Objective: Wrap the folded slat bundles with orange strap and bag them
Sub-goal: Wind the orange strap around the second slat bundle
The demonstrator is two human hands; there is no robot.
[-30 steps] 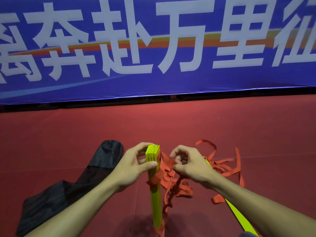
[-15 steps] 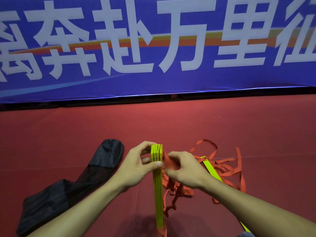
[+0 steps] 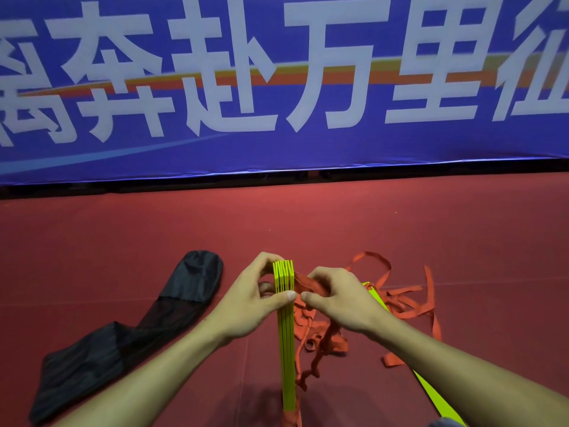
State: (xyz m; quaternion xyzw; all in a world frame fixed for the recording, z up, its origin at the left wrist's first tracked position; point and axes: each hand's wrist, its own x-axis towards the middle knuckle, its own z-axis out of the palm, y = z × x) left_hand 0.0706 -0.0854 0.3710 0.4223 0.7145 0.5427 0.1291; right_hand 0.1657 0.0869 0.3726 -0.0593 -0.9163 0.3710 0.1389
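Head view | lower centre: left hand (image 3: 246, 306) grips yellow slat bundle (image 3: 288, 343) near its top | right hand (image 3: 341, 300) pinches orange strap (image 3: 326, 340) beside it | slats seem stiff, light; strap limp, tangle-prone.

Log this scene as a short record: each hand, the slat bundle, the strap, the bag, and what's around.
left: left hand grips the slat bundle near its top
right: right hand pinches the orange strap against the bundle's right side
bundle: yellow-green slats stacked together, held between both hands
strap: mostly a loose tangle on the red floor, right of the bundle
bag: black bag lies on the floor at left, untouched
other: one loose slat under the right forearm; blue banner behind
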